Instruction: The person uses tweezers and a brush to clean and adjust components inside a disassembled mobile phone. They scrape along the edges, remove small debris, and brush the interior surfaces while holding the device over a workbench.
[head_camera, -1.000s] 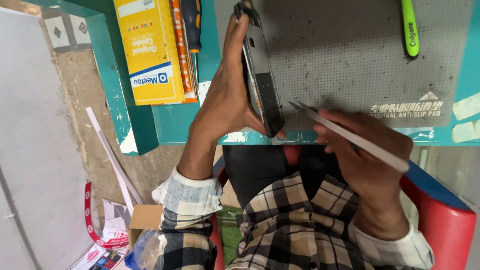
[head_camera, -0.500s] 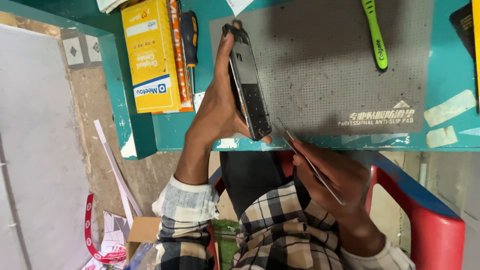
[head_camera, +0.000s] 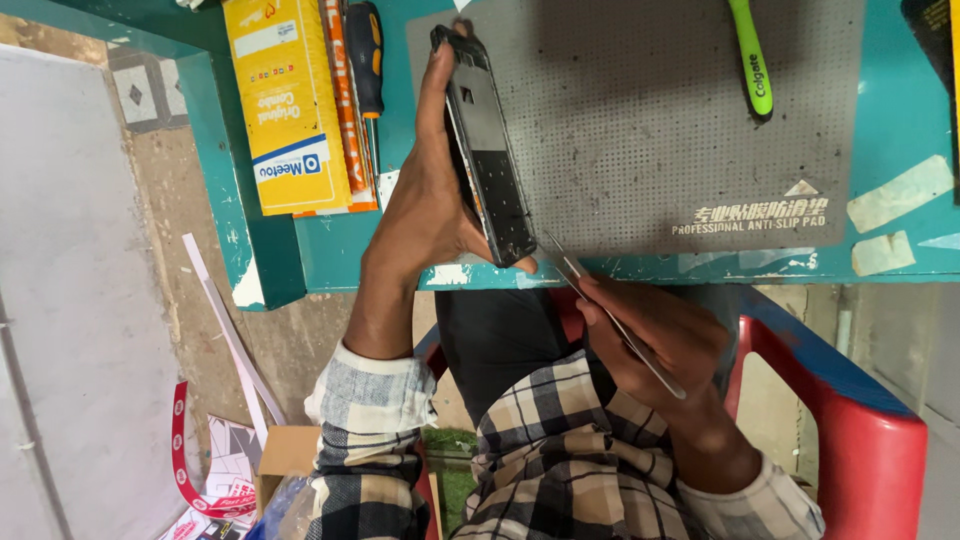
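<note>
My left hand (head_camera: 425, 205) grips an opened smartphone (head_camera: 487, 150) on its edge, standing it upright over the left part of a grey perforated work mat (head_camera: 660, 130). Its dark inner side faces right. My right hand (head_camera: 655, 340) holds thin metal tweezers (head_camera: 610, 315) just below the table's front edge. The tweezer tips point up-left and sit right by the phone's lower end; whether they touch it is unclear.
A yellow box (head_camera: 285, 105) and a screwdriver with a black-and-orange handle (head_camera: 365, 75) lie left of the mat on the teal table (head_camera: 890, 120). A green toothbrush (head_camera: 750, 60) lies at the mat's top right. A red chair (head_camera: 860, 430) is under me.
The tweezers swung from lying nearly flat, to the right of the phone, to a steep diagonal with the tips at the phone's lower end. The left hand kept the phone upright.
</note>
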